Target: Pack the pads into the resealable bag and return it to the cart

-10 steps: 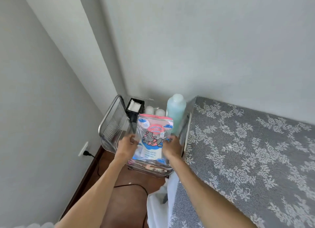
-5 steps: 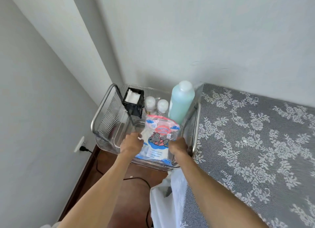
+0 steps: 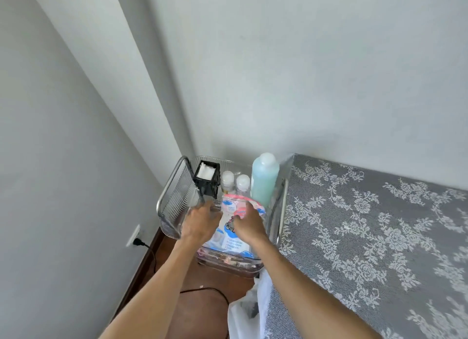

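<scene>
The resealable bag (image 3: 231, 227), clear with pink and blue print and white pads inside, leans in the clear tray of the cart (image 3: 172, 197). My left hand (image 3: 201, 223) rests against the bag's left edge, fingers curled loosely. My right hand (image 3: 249, 224) presses on the bag's front near its pink top, covering part of the print. Whether either hand still grips the bag is unclear.
In the cart stand a black holder with white pads (image 3: 207, 178), two small white-capped bottles (image 3: 235, 184) and a tall turquoise bottle (image 3: 264, 179). A grey lace-covered bed (image 3: 367, 227) lies right. A wall socket with a black cable (image 3: 136, 240) sits left; a white plastic bag (image 3: 247, 313) hangs below.
Both hands lowered the bag from in front of the cart down into its tray. My right hand shifted from the bag's right edge onto its front.
</scene>
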